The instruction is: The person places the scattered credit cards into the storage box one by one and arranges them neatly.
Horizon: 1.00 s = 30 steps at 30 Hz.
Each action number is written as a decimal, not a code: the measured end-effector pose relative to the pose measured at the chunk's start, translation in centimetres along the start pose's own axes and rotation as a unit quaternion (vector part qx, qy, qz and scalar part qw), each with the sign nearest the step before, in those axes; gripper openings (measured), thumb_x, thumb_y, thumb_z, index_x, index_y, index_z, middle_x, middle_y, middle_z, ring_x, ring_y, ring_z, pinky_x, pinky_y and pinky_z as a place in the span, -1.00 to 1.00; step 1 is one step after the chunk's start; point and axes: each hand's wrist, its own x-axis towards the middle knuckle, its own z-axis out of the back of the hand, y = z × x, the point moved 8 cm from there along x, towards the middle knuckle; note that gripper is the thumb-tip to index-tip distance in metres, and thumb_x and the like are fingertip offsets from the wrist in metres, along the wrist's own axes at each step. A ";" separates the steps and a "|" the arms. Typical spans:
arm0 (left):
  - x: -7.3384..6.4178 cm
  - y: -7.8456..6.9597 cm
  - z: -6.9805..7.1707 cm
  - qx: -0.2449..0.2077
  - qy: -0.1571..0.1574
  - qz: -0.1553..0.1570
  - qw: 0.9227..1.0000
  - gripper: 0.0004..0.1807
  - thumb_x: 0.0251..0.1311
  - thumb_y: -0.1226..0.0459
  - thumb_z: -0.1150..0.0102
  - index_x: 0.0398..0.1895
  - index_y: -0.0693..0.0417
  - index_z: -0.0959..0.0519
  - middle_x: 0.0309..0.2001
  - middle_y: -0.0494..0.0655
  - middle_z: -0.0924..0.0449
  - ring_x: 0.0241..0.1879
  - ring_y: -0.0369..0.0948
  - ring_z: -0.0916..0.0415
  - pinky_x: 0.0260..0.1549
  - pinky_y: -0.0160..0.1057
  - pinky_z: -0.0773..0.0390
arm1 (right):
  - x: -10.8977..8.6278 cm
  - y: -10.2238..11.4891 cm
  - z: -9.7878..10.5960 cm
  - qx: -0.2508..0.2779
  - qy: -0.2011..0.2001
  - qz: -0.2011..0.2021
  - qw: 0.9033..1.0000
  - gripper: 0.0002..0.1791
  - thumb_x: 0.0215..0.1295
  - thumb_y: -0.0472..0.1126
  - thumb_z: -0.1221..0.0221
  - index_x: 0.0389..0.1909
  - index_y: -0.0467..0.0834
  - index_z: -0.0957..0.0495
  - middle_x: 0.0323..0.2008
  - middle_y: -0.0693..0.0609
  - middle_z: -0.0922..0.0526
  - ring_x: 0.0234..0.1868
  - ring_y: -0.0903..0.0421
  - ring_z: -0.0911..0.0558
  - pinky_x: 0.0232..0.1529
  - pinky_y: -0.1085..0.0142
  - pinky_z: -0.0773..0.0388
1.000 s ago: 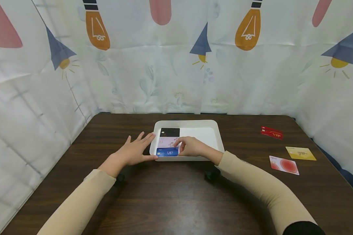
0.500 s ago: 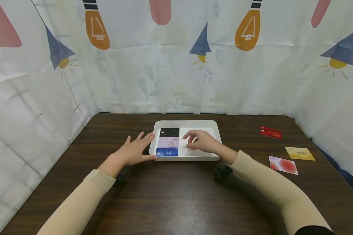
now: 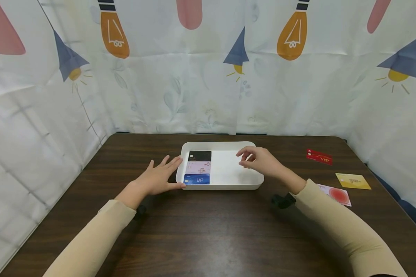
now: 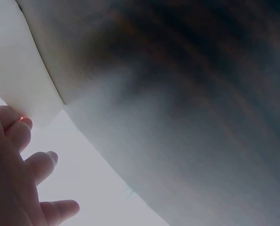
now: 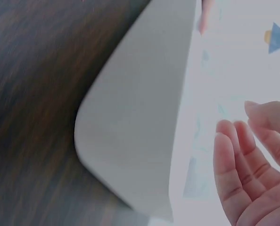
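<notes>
Head view: tray (image 3: 234,186) on the bench (image 3: 208,234). Three cards flat at its left end, edge to edge or nearly so: black card (image 3: 200,155) farthest, lilac card (image 3: 198,167) in the middle, blue card (image 3: 197,179) nearest. On the bench right of the tray, well apart from it: red card (image 3: 319,157), gold card (image 3: 353,181), pink card (image 3: 341,196).

Left hand (image 3: 157,179): fingers spread and straight, at the tray's left rim, thumb at the near corner. Right hand (image 3: 261,161): over the tray's right end, grip holding nothing, fingers loosely bent.

The cards show in the head view alone. Right wrist view adds the tray's outer wall and rounded corner, and a gap between thumb and fingertips. Left wrist view gives the tray's outer side with fingertips close against it.

Pink card's left part hidden behind the right sleeve (image 3: 346,227); both sleeves run out of frame below. Smaller card print illegible; "VIP" reads on blue and red. Left wrist view blurred and dim over the bench.

Bench dark brown, wood-grained, with a glossy patch near the front. White curtain (image 3: 208,88) behind and to the sides, printed with bulbs, blue lamps and faint leaves.
</notes>
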 end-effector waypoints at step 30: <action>0.1 -0.1 0.0 -0.002 0.001 0.000 1.000 0.13 0.26 -0.39 -0.10 0.68 0.02 0.04 0.63 0.05 0.04 0.58 0.20 0.17 0.34 0.54 0.20 | -5.9 -8.2 12.4 -0.056 -0.142 -0.047 0.987 -0.61 0.56 -0.17 -0.15 0.26 -0.31 -0.52 -0.05 -0.27 -0.65 -0.27 0.40 -0.64 -0.25 0.47 -0.61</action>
